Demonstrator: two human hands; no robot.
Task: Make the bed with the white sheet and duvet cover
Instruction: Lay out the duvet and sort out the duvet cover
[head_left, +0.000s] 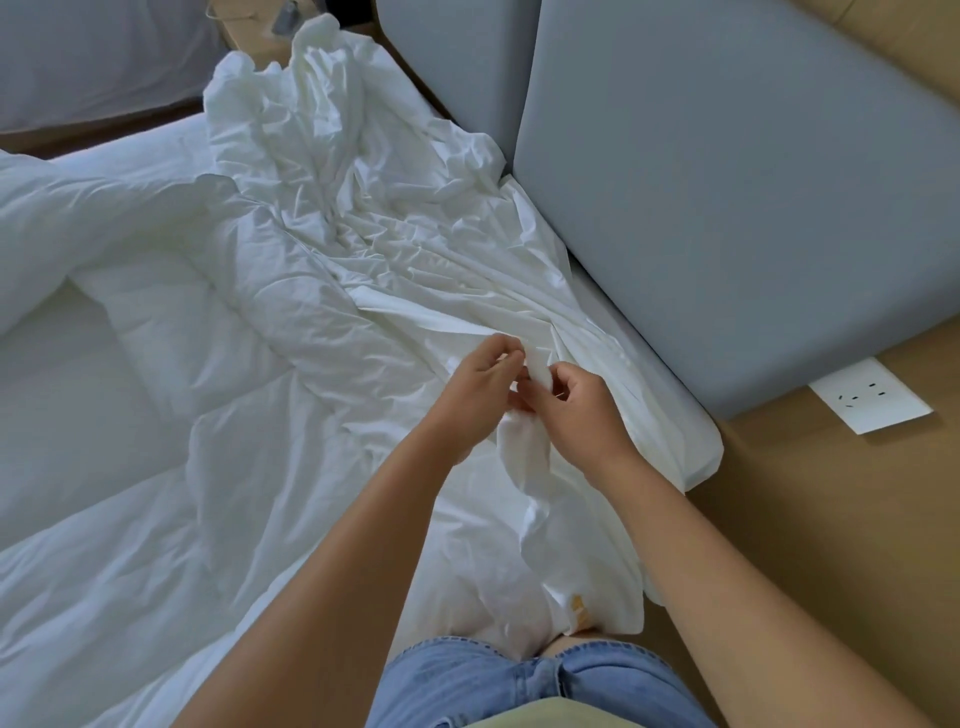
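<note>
A crumpled white duvet cover (374, 208) lies along the head of the bed, next to the grey headboard. A puffy white duvet (171, 322) lies bunched to its left on the white sheet (57, 374). My left hand (480, 387) and my right hand (574, 405) meet over the cover's near end. Both pinch the same small fold of the white fabric between fingers and thumb. The fabric hangs from there down towards my lap.
Grey padded headboard panels (727, 182) run along the right. Behind them is a brown wall with a white power socket (870, 396). A second bed (93, 57) stands at the top left, with a wooden nightstand (249, 26) beside it.
</note>
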